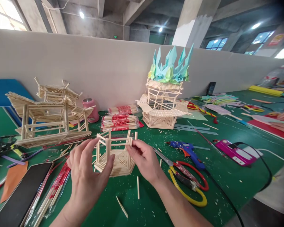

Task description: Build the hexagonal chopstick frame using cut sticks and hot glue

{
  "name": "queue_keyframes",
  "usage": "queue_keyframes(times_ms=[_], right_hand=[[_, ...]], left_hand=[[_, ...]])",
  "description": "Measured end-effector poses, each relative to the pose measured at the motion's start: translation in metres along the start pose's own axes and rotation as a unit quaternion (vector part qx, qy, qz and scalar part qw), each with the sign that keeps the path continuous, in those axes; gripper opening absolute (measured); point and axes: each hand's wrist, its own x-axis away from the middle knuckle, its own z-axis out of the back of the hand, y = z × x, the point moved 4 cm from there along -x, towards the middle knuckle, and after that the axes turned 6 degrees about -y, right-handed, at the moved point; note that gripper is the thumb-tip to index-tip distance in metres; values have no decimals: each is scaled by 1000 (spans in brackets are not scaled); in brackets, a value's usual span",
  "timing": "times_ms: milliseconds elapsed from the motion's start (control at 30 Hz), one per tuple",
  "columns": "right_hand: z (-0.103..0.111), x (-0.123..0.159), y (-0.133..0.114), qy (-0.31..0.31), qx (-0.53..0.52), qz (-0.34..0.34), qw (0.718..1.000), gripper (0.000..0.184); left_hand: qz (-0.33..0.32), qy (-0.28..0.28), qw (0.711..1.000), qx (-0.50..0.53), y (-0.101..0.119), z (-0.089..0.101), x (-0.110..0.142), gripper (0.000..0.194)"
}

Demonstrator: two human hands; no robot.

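At a green counter [143,212], with the hours read from a small hexagonal stick frame [120,164] at the clock's centre and 12 pointing away from the wearer, a black smartphone [23,192] and a wrapped stick bundle [61,181] lie nearest at 8 o'clock, while one short loose stick [122,208] rests at 6 and a second stick [138,187] at 5. The left hand [88,175], at 8 o'clock, curves with thumb and fingers spread wide beside a corner post; whether the tips touch it cannot be told. The right hand [146,160], at 3 o'clock, pinches the top of another post between thumb and fingers, the frame upright between the two hands. Scissors [172,164] with one red and one yellow handle loop lie between 3 and 4 o'clock, a blue glue gun [188,153] at 3 and a magenta electrical box [236,154] farther out. Beyond stand a roofed stick pavilion [66,113] at 10 o'clock, red-and-clear stick packets [119,122] at 12, a pink tumbler [92,113] at 11 and, between 1 and 2, a tiered stick tower [162,113] crowned with teal folded paper [171,67], all before a pale partition [113,60].
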Motion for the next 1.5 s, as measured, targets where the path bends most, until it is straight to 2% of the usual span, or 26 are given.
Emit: queue_keyframes(times_ms=[133,233,500,600,700,800,900,1200,1500], right_hand=[[0,-1,2,3,4,-9,1000,23],[-1,-1,2,-2,10,-11,1000,22],[0,3,0,-11,29,-10,999,22],[6,5,-4,49,75,16,996,20],[10,7,-18,126,179,112,969,34],[3,8,-30,104,267,217,933,32],[-5,5,-36,71,321,267,906,31],[-9,-1,-42,63,360,305,880,26],[-12,3,-42,55,353,305,883,28]], left_hand=[[134,-46,986,82,-12,-10,12,22],[172,-75,974,128,-12,-18,11,16],[208,-53,960,179,-5,-23,8,20],[212,-45,957,191,-4,-22,9,20],[211,-43,956,200,-3,-21,9,19],[206,-45,955,209,-2,-22,9,19],[202,-47,955,213,-1,-22,10,18],[212,-44,952,218,5,-20,10,20],[214,-49,948,231,2,-20,16,19]])
